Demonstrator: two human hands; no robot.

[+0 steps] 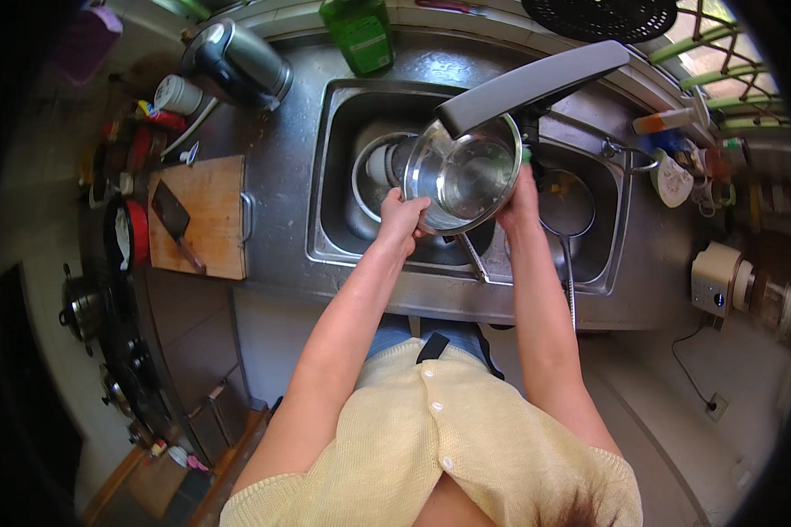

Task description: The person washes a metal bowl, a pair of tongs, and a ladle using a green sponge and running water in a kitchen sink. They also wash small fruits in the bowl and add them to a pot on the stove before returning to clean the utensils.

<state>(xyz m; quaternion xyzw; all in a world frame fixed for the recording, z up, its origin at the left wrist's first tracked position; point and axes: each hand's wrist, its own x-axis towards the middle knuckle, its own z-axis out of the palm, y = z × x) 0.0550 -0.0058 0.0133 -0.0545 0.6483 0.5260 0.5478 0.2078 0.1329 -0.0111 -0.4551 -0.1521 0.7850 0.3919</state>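
Both of my hands hold a shiny stainless steel bowl point(478, 178), tilted beneath the grey faucet point(534, 85) and over the double sink. My left hand point(402, 217) grips the rim at the lower left, thumb on the inside edge. On the bowl's right side is my right hand point(522, 197), its fingers partly hidden behind the metal; something green shows by the fingertips. Under the bowl, in the left basin point(343, 230), sits another metal bowl point(362, 197) with a white item point(377, 165) in it. A round strainer point(567, 204) with yellowish bits rests in the right basin.
A wooden cutting board point(217, 224) with a cleaver point(171, 211) lies left of the sink. Behind it stands an electric kettle point(237, 66); a green bottle point(362, 39) is at the sink's back edge. A cut melon or gourd point(672, 178) lies at right, near a cream appliance point(718, 277).
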